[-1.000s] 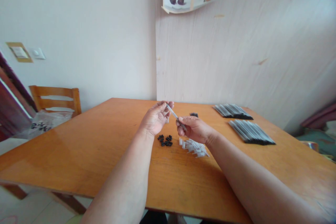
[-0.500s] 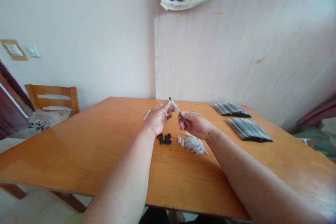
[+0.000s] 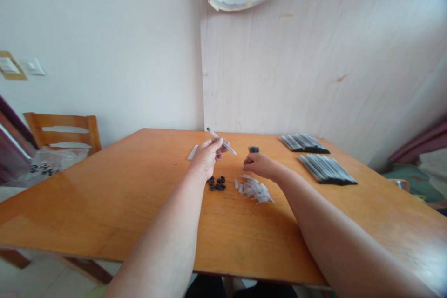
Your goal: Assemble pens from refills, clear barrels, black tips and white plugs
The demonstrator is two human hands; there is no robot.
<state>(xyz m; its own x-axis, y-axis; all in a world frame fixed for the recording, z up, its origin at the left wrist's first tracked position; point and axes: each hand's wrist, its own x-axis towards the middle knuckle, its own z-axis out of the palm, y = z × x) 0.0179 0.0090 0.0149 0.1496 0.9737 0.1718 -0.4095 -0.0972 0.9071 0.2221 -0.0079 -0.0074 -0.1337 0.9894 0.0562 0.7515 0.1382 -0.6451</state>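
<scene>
Pen point(image 3: 226, 145) is pinched between the thumb and fingers of the left hand point(image 3: 208, 154), above the table point(image 3: 157, 223) and beyond the heap of white caps point(image 3: 256, 190), a little to its left. It is a slim, straight, pale tube held at a slant, its dark end up and to the left, its other end pointing down to the right. The other fingers of that hand are loosely bent. The right hand point(image 3: 260, 165) is just beyond the heap, palm down with the fingers curled in; whether it pinches anything is hard to tell, as the fingertips are hidden.

The heap itself is made of short, cloudy plastic pieces lying across one another. To its left are small, stubby black plugs point(image 3: 217, 186), loosely scattered. Beyond it, behind the right hand, stands or lies a small dark bundle point(image 3: 253, 149), too small to make out. Farther to its right, two neat rows of pens, the far row point(image 3: 303, 143) and the near row point(image 3: 326, 168), lie side by side with black ends towards the person. The table around the heap is smooth, orange-brown wood with a visible grain
</scene>
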